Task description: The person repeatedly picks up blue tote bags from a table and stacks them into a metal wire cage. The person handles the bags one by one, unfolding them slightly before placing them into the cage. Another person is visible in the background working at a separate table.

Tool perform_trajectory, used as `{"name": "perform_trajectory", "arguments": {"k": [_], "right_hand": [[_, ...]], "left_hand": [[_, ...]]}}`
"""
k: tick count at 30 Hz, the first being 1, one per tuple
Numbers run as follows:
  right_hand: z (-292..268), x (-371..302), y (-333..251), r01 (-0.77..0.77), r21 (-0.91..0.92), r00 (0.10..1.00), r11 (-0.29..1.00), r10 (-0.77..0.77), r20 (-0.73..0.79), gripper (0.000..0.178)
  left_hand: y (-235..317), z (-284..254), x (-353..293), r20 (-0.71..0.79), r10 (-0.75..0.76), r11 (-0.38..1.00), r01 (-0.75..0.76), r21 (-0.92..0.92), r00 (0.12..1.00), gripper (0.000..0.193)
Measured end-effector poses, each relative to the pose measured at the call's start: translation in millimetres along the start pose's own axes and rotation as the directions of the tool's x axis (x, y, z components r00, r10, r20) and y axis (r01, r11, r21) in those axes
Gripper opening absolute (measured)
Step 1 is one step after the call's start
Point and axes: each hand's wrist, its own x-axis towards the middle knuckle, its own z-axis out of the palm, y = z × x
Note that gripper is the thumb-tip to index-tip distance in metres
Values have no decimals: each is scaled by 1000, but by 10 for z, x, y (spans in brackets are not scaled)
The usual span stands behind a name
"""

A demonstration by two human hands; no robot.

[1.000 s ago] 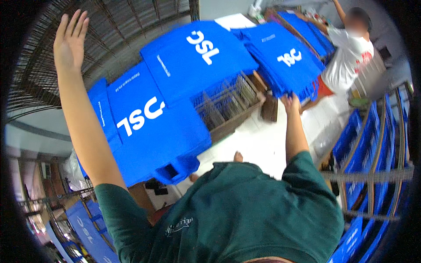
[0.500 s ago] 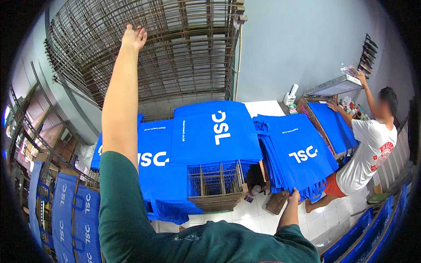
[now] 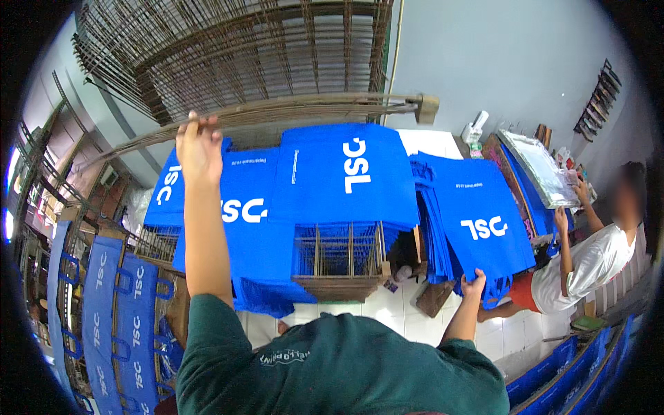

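Observation:
My left hand (image 3: 199, 152) is raised at the left, its fingers curled at the front edge of a wire rack shelf (image 3: 304, 106), which slopes down above the bags. Under that shelf, blue fabric bags (image 3: 332, 183) with white print lie spread over a lower stack of wire racks (image 3: 346, 252). Further right, my right hand (image 3: 472, 282) pinches the lower edge of the top blue bag (image 3: 477, 200) on a fanned pile, where bag handles hang down.
A person in a white shirt (image 3: 588, 259) at the right holds a framed screen (image 3: 536, 166) over another blue bag. More wire shelves (image 3: 242, 48) are tilted up overhead. Blue bags hang or lie on racks at the lower left (image 3: 104, 325) and lower right (image 3: 553, 373).
My left hand has come down, and one wire shelf has swung down from the raised ones with it. My right hand stays at the bag's edge. The other person has lowered the framed screen.

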Motion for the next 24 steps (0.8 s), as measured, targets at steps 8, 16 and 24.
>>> {"name": "perform_trajectory", "arguments": {"k": [8, 16, 24], "right_hand": [[-411, 66, 239, 26, 40, 972, 999, -34, 232, 31], [-854, 478, -290, 22, 198, 965, 980, -72, 250, 40], [-305, 170, -832, 96, 80, 965, 992, -112, 239, 45]], "left_hand": [[-189, -1193, -1400, -415, -476, 824, 558, 99, 775, 29], [-791, -1977, -1779, -618, -657, 556, 831, -9, 432, 68], [-755, -1925, -1977, -760, -265, 596, 720, 355, 594, 100]]}}
